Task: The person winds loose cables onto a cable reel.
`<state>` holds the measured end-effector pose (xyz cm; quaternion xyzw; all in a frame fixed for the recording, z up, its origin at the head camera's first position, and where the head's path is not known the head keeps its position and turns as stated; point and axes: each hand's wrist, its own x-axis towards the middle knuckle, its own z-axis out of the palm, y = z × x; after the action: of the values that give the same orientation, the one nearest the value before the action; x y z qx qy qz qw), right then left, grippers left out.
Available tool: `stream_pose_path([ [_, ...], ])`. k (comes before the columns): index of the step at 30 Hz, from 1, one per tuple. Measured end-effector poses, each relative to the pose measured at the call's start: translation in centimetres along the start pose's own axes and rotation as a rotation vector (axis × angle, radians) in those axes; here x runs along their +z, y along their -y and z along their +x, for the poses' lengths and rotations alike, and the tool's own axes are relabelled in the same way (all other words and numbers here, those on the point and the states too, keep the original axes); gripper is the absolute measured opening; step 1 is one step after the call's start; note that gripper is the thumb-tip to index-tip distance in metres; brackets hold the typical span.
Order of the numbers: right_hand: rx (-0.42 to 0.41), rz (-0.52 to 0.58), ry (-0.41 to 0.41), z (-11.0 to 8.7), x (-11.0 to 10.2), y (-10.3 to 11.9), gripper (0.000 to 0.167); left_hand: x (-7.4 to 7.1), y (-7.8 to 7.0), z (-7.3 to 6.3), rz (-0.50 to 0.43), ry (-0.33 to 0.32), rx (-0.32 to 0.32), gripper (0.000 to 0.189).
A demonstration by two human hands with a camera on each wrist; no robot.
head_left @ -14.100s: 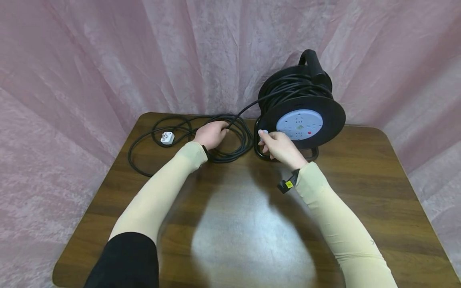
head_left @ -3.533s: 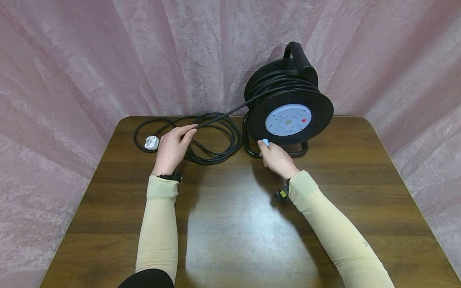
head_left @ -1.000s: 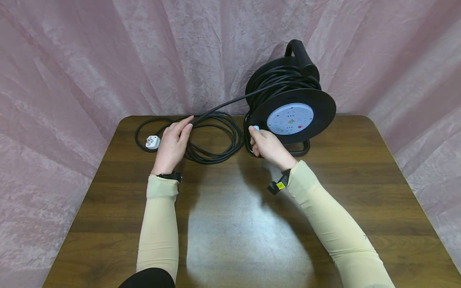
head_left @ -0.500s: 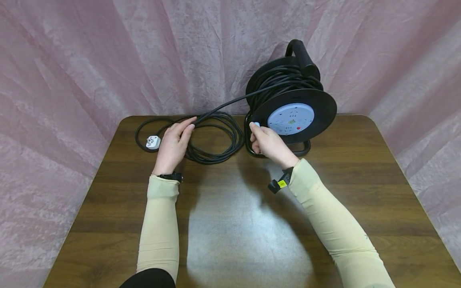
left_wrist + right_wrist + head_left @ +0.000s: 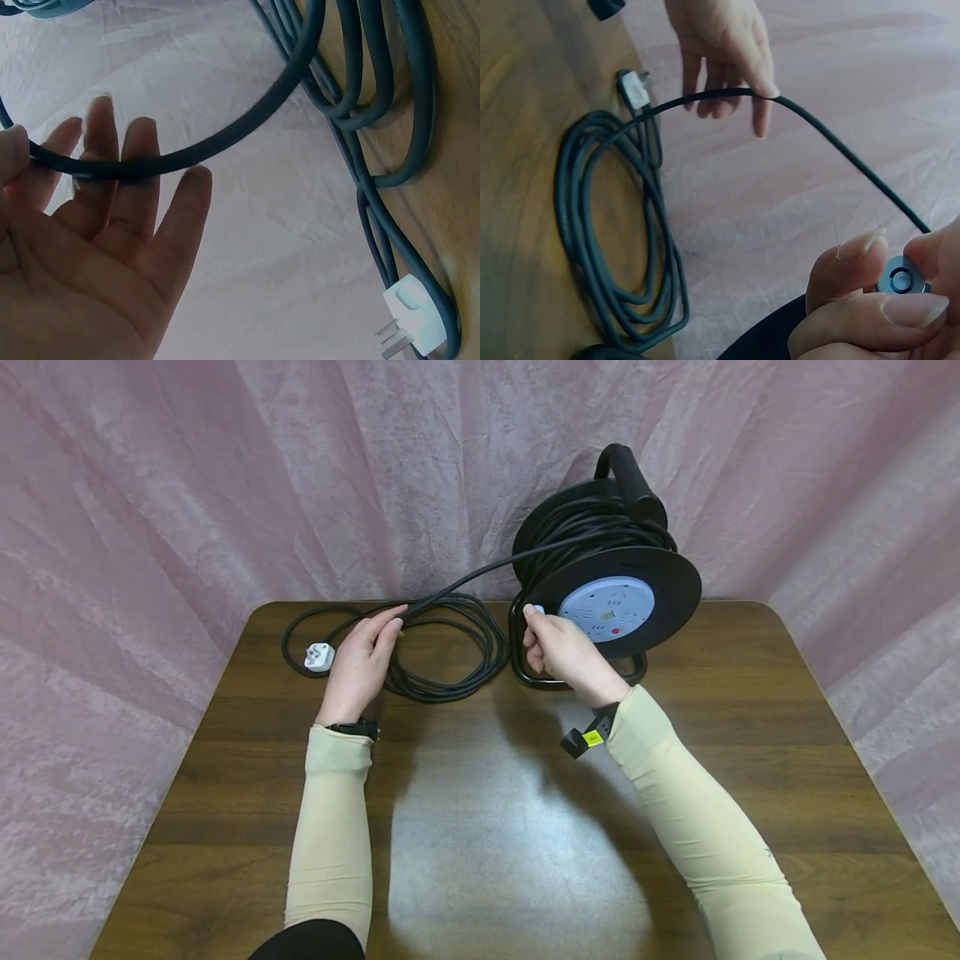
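Currently the black cable reel (image 5: pixel 600 564) stands at the back of the surface (image 5: pixel 750 735), right of the middle, on its bent tube frame (image 5: pixel 517 647), with its carry handle (image 5: pixel 630 485) uppermost. My right hand (image 5: pixel 562 647) pinches the small pale crank knob (image 5: pixel 901 276) between thumb and curled fingers, at the left side of the reel's near flange. Just beside that hand sits the pale blue socket panel (image 5: pixel 630 603) with its red button (image 5: pixel 616 631). Part of the frame's foot shows beneath the same hand.

From the reel, the black cable (image 5: pixel 240 130) slants down leftward, across the line of the surface's back edge, to my left hand (image 5: pixel 356 664). It runs lightly held between thumb and forefinger there, the other fingers spread and nearly straight behind it. A loose coil (image 5: pixel 442 693) of this cable lies between my hands, its far side close to the back edge, its right side just beside the frame. The white plug (image 5: pixel 318 657) lies left of my left hand, prongs exposed, near the rounded rear-left corner.

To the right, the wood runs well past the reel to the other rounded corner; toward me it stretches wide between my pale sleeves (image 5: pixel 330 827), catching a bright glare. A pink curtain (image 5: pixel 225 485) hangs behind the back edge and along both sides.
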<state>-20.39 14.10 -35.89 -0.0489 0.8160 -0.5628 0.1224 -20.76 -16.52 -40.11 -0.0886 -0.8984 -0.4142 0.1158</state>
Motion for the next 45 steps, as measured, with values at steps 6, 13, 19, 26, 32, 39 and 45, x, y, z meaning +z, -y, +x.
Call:
stream_pose_path([
  [6, 0.001, 0.016, -0.004, -0.2, -0.6, 1.0, 0.063, 0.1, 0.0, 0.1, 0.012, -0.014, 0.001, 0.048],
  [13, 0.016, 0.117, 0.003, -0.4, -1.3, 1.7, 0.058, 0.2, 0.2, 0.1, 0.028, -0.023, -0.021, 0.048],
  [19, 0.008, 0.185, 0.030, -0.5, -1.7, 1.8, 0.059, 0.3, 0.0, 0.0, 0.033, -0.016, -0.023, 0.045],
  [26, 0.010, 0.207, 0.045, -0.7, -2.5, 1.8, 0.061, 0.5, -0.1, 0.0, 0.003, 0.004, -0.038, 0.045],
  [32, -0.001, 0.226, 0.043, -0.9, -3.1, 2.4, 0.058, 0.6, -0.3, -0.1, 0.007, 0.019, -0.044, 0.045],
  [39, -0.028, 0.264, 0.037, -1.1, -3.9, 2.7, 0.057, 0.7, -0.6, -0.2, 0.002, 0.031, -0.038, 0.043],
  [45, -0.046, 0.264, 0.020, -1.3, -4.6, 2.8, 0.057, 1.0, -0.7, 0.0, -0.015, 0.049, -0.041, 0.045],
])
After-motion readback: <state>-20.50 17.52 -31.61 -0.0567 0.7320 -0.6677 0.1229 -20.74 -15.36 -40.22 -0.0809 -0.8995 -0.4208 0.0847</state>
